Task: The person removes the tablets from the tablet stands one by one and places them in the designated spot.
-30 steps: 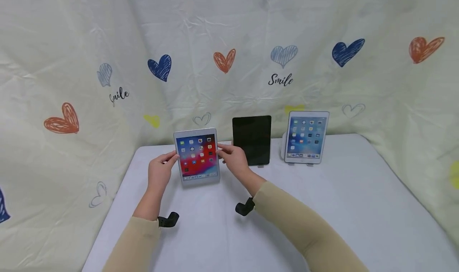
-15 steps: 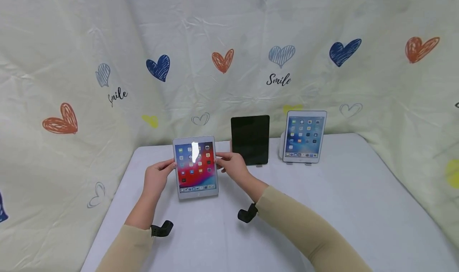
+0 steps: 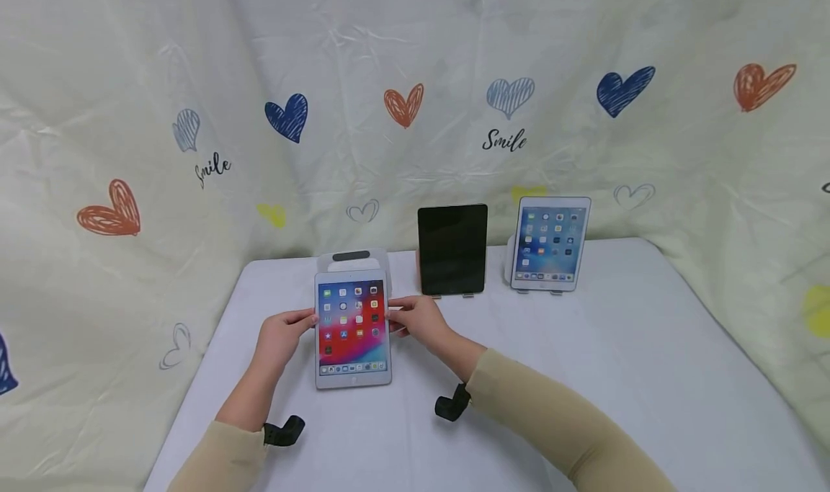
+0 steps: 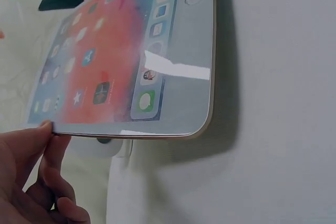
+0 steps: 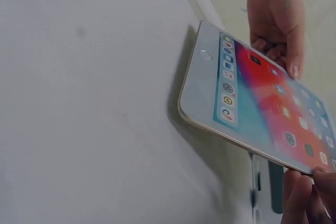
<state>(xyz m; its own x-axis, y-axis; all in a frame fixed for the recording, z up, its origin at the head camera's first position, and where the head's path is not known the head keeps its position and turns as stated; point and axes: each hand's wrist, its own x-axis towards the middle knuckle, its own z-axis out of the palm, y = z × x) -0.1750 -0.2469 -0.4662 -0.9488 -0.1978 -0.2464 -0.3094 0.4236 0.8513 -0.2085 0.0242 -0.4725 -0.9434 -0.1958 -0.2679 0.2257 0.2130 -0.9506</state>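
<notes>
A white-framed tablet (image 3: 353,326) with a lit red and blue home screen is held screen up between both hands. My left hand (image 3: 281,339) pinches its left edge, thumb on the front and fingers beneath, as the left wrist view shows at the thumb (image 4: 31,135). On the opposite edge my right hand (image 3: 421,323) pinches in the same way. Below the tablet a shadow falls on the white cloth in both wrist views. Just behind its top edge a white tablet stand (image 3: 353,258) with a dark pad shows; its lower part is hidden.
A dark-screened tablet (image 3: 452,251) leans on a stand at the back middle. Right of it, a white tablet (image 3: 551,243) with a blue home screen stands on another. The white-covered table (image 3: 616,377) ends at a curtain (image 3: 454,38) printed with hearts.
The tablet in both hands has come down and toward me, tipping flatter. The stand behind it, hidden before, now shows above its top edge.
</notes>
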